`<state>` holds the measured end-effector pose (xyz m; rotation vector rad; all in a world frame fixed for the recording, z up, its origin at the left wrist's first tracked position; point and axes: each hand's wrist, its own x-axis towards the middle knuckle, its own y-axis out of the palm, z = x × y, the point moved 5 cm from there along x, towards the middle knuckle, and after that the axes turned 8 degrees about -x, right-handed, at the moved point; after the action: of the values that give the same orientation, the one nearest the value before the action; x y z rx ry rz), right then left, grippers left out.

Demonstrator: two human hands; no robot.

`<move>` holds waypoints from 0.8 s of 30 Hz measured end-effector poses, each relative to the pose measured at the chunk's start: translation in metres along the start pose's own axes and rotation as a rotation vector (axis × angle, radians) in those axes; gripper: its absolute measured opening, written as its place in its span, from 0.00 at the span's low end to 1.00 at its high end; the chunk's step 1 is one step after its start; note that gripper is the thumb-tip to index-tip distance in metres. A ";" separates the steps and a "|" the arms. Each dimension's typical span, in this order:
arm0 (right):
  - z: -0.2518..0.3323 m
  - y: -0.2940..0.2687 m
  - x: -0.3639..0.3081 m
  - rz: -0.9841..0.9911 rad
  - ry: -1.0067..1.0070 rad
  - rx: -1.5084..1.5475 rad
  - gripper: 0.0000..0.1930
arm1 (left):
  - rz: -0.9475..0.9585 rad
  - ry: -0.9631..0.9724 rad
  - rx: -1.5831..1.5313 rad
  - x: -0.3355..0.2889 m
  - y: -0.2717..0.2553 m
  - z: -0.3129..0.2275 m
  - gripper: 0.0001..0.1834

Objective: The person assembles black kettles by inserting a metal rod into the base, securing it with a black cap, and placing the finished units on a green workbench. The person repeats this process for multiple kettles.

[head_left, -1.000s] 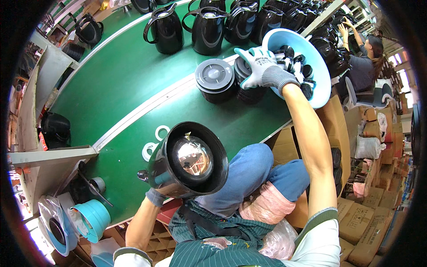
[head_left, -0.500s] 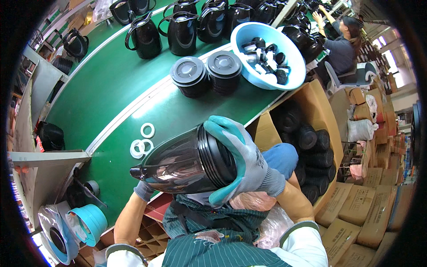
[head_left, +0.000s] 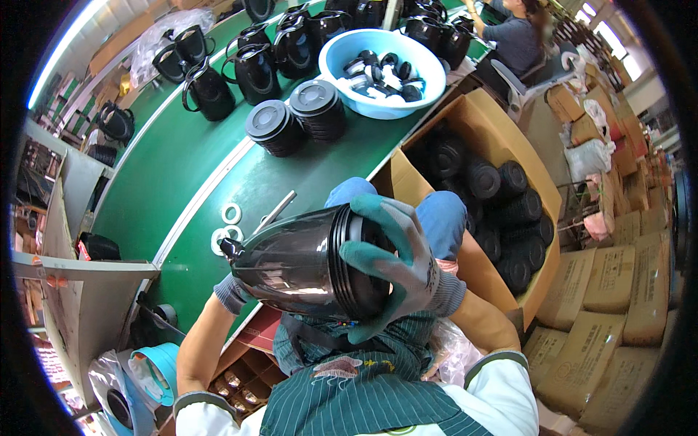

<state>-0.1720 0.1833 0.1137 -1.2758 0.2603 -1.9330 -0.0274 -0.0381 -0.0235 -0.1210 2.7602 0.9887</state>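
A glossy black jug (head_left: 291, 265) lies on its side across both hands, with its spout end to the left and its threaded open end to the right. My right hand (head_left: 407, 265), in a grey and teal glove, wraps round the threaded end with its fingers bent over the rim. Under the spout end is my left hand (head_left: 233, 292), in a grey glove cuff. The jug hides its fingers, but it bears the jug. Just beyond the jug, white rings (head_left: 231, 213) and a grey rod (head_left: 275, 212) lie on the green table (head_left: 189, 283).
Stacked black lids (head_left: 275, 125) stand near a light-blue basin (head_left: 429, 69) of small black and white parts. Several black jugs (head_left: 256, 76) stand farther back. At right, a carton (head_left: 520, 145) holds black cylindrical parts, beside stacked boxes (head_left: 582, 291). A person (head_left: 512, 40) sits far right.
The view has shifted, and the jug appears slightly farther right in it. My right hand's fingers have moved over the threaded end. The grey rod now shows beyond the jug.
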 end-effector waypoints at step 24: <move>-0.048 0.018 -0.053 -0.284 0.862 0.683 0.33 | -0.425 0.812 0.913 0.002 0.038 -0.043 0.18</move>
<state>-0.1945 0.1970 0.0451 0.0028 -0.1728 -2.4184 -0.0417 -0.0363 0.0324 -1.0781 3.2960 -0.5958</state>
